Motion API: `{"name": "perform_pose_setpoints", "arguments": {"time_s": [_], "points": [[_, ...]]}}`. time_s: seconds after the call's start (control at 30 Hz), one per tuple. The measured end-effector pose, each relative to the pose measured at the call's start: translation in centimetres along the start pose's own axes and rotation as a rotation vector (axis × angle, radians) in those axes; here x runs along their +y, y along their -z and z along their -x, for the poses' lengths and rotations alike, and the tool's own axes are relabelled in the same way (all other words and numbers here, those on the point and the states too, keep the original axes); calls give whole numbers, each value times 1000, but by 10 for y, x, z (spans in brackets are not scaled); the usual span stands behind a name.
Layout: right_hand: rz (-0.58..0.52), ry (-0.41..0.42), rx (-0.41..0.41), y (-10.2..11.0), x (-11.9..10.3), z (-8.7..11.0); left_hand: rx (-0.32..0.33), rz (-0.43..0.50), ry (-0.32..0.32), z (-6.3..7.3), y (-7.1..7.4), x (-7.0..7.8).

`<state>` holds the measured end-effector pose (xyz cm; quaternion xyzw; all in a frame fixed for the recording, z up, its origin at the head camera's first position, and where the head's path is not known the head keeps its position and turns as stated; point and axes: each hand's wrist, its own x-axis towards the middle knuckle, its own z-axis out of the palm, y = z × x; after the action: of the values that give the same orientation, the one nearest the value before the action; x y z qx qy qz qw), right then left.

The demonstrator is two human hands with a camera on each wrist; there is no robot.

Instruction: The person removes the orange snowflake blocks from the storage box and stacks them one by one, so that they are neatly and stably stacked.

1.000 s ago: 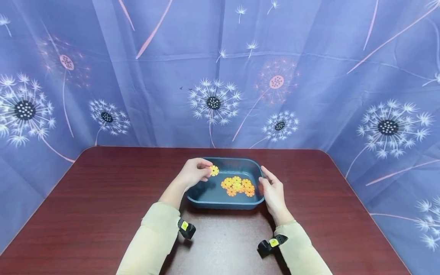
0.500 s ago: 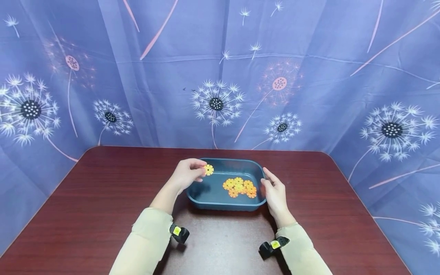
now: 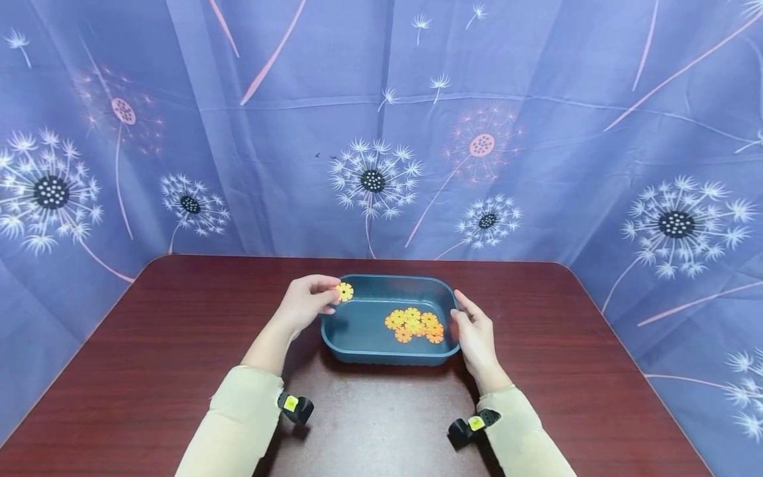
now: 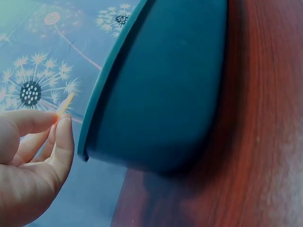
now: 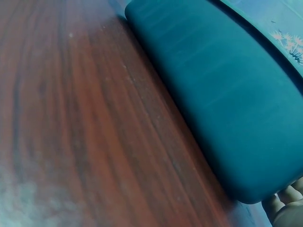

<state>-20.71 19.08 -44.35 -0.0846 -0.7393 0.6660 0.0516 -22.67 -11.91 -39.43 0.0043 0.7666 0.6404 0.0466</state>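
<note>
My left hand (image 3: pixel 302 306) pinches a yellow notched plastic disc (image 3: pixel 345 291) between thumb and fingertips, at the left rim of a dark blue-green rectangular tub (image 3: pixel 390 358). In the left wrist view the disc (image 4: pixel 66 104) is seen edge-on, up at the level of the tub's rim (image 4: pixel 97 99). Inside the tub, toward the right, lies a cluster of several yellow-orange discs (image 3: pixel 411 324), some overlapping. My right hand (image 3: pixel 479 339) grips the tub's right end, its thumb at the rim; in the right wrist view only some fingertips (image 5: pixel 287 195) show, under the tub's corner.
The tub stands on a reddish-brown wood-grain table (image 3: pixel 179 344), close to its back edge. A blue curtain with dandelion prints (image 3: pixel 286 165) hangs behind and on both sides. A black wrist camera (image 3: pixel 295 407) sits on the left sleeve, another (image 3: pixel 471 427) on the right.
My left hand has moved left with the pinched disc, from over the tub's inside to its left rim. My right hand, the tub and the clustered discs have stayed in place.
</note>
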Motion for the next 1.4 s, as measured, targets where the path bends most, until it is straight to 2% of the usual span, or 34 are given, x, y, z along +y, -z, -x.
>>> {"name": "perform_pose_setpoints", "arguments": {"time_s": [0.2, 0.43, 0.8, 1.17, 1.4], "points": [[-10, 6, -23, -1, -1, -3, 26, 51, 17, 4, 11, -2], [-8, 5, -8, -3, -1, -5, 51, 71, 26, 9, 26, -7], [-25, 22, 11, -3, 0, -4, 84, 47, 87, 13, 48, -23], [-8, 28, 27, -3, 4, -7, 95, 107, 113, 11, 67, -41], [-43, 22, 13, -3, 2, -6, 100, 117, 133, 13, 75, -46]]}}
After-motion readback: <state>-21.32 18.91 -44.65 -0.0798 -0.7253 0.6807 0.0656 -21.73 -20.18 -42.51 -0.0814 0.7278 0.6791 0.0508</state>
